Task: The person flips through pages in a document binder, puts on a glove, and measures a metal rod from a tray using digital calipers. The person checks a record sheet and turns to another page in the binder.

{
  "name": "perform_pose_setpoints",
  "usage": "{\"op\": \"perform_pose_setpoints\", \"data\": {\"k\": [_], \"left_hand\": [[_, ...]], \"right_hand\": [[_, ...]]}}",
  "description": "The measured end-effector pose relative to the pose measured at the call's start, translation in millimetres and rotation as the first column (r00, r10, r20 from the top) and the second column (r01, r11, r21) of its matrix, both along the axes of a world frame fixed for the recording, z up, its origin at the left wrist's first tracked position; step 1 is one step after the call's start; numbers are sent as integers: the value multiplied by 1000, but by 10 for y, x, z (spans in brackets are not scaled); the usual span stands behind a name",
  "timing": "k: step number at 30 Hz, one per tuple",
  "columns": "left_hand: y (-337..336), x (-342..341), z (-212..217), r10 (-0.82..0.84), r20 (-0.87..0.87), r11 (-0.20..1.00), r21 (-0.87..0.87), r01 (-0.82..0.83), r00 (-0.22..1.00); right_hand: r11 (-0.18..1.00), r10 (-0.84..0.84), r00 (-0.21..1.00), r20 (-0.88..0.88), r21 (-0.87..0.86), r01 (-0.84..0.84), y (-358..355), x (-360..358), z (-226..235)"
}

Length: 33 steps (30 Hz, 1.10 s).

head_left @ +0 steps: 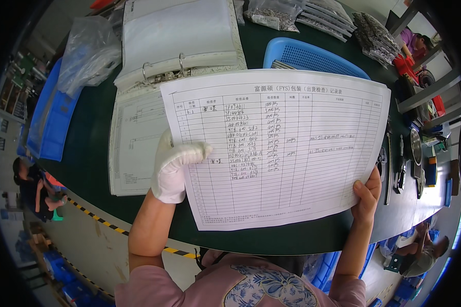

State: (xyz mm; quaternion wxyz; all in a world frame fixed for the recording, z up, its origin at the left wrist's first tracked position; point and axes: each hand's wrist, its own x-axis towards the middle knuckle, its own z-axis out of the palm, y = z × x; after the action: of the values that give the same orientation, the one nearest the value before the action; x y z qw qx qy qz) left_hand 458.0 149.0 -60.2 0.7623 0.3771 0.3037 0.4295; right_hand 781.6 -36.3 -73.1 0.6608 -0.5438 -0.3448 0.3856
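White cotton covers the left hand [173,169], whose grip is closed on the left edge of a printed form sheet [281,148], thumb lying over the front of the paper. The right hand [368,197] is bare and pinches the sheet's lower right corner, fingers behind and thumb in front. Held up between both hands, the sheet hangs tilted above the near half of the dark green bench [87,153]; it carries a ruled table with handwritten entries in its upper rows. Behind it, toward the bench's far left, an open ring binder [179,41] lies flat, its metal rings standing up and a line-drawing page spread on its lower leaf. A blue perforated plastic basket [312,56] sits just behind the sheet's top edge; what it holds is mostly hidden, only a bit of grey showing. Along the far edge lie clear bags of small metal parts [274,15] and darker packed bags [376,36]. At the far left corner a crumpled clear plastic bag [89,51] rests by a blue crate [54,123]. Hand tools [399,163] lie near the right edge.
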Motion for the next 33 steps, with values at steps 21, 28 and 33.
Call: {"op": "perform_pose_setpoints", "data": {"k": [21, 28, 33], "left_hand": [[14, 3, 18, -16, 25, 1000, 15, 16, 1000], [12, 5, 12, -18, 46, 1000, 1, 18, 999], [18, 7, 6, 6, 10, 1000, -3, -6, 1000]], "right_hand": [[1000, -7, 1000, 13, -2, 7, -1, -25, 31], [1000, -8, 1000, 14, 2, 8, -2, -16, 19], [1000, -5, 1000, 13, -1, 5, -4, -11, 15]]}}
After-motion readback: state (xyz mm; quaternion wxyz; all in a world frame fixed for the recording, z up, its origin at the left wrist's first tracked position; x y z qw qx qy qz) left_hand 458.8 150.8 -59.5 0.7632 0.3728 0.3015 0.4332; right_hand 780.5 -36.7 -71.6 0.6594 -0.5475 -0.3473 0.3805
